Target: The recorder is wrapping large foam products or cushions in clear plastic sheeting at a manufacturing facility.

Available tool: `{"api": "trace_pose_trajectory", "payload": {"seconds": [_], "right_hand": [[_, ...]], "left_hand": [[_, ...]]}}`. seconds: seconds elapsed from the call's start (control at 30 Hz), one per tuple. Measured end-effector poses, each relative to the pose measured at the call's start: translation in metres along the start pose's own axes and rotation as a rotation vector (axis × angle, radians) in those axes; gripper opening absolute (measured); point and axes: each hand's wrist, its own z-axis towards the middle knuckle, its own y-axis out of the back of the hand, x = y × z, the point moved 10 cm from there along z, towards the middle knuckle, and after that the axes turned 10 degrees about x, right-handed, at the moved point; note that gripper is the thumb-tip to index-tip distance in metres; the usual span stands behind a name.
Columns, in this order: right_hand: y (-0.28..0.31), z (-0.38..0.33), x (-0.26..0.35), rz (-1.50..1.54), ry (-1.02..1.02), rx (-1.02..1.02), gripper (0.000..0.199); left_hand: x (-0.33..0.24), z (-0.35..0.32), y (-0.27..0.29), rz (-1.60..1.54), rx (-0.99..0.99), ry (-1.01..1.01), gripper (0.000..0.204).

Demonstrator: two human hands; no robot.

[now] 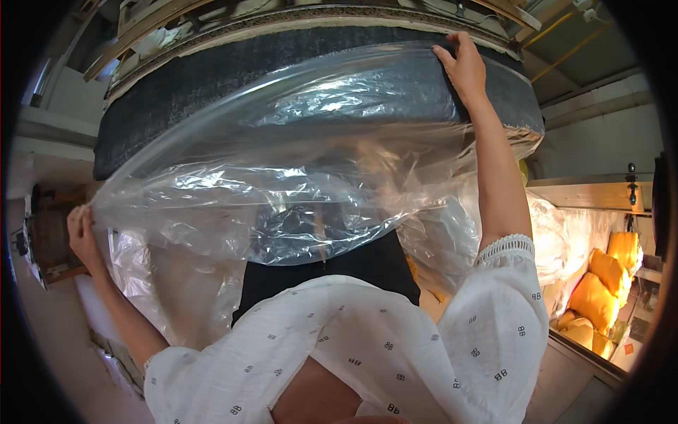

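So far we have the clear plastic bag (296,177) only partly drawn over the big dark cushion (212,78): its mouth reaches the upper right edge, while the cushion's top and left flank are bare, so most of the covering looks left to do. That cushion is the largest thing before us, a thick slab with rounded corners in coarse charcoal fabric, with a pale frayed seam along its rim. Next comes the bag, thin, glossy and crinkled, billowing loose below the cushion and catching bright glints. Our right hand (462,67) is closed on the bag's edge, pressed against the cushion's top right. Our left hand (81,230) pinches the film's far left corner between curled fingers, pulling it taut, well apart from the cushion.
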Motion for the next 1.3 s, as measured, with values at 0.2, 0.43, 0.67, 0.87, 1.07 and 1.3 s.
{"api": "trace_pose_trajectory", "payload": {"seconds": [0.2,0.43,0.67,0.87,1.07,1.3], "right_hand": [[0.007,0.042,-0.018,0.245,0.073,-0.003,0.020],[0.027,0.058,-0.047,-0.042,-0.227,-0.337,0.022],[-0.002,0.053,-0.091,0.342,-0.210,-0.250,0.025],[-0.006,0.064,-0.102,0.214,-0.277,-0.253,0.024],[0.003,0.064,-0.106,-0.014,-0.347,-0.295,0.034],[0.010,0.057,-0.123,0.083,-0.453,-0.346,0.035]], "left_hand": [[0.001,-0.014,-0.024,-0.646,-0.361,0.292,0.018],[-0.020,0.118,-0.097,-0.341,-0.319,0.075,0.020],[0.016,0.206,-0.195,-0.264,-0.107,0.247,0.037],[0.014,0.239,-0.213,-0.257,-0.114,0.197,0.044],[0.024,0.248,-0.216,-0.003,-0.099,0.296,0.045],[0.065,0.243,-0.231,-0.632,-0.131,0.394,0.027]]}}
